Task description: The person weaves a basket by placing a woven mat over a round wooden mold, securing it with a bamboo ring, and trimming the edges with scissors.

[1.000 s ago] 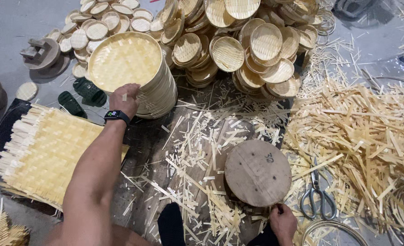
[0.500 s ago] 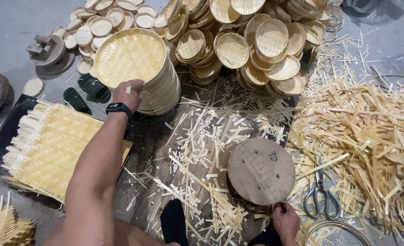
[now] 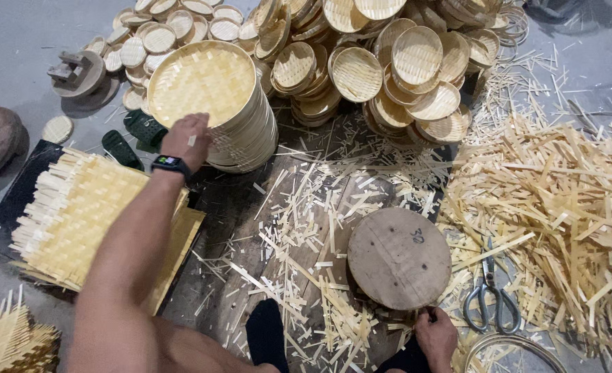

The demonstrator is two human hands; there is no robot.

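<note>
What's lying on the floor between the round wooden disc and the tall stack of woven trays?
In the head view, loose bamboo strips lie scattered over the dark floor between the round wooden disc and the stack of woven trays; nothing larger sits there.

Scissors (image 3: 491, 304) at five o'clock among bamboo offcuts (image 3: 568, 207); small woven trays (image 3: 403, 62) heaped at twelve; woven mats (image 3: 78, 214) (stacked, fringed edges) at nine; wooden mould (image 3: 78, 72) at ten.
</note>
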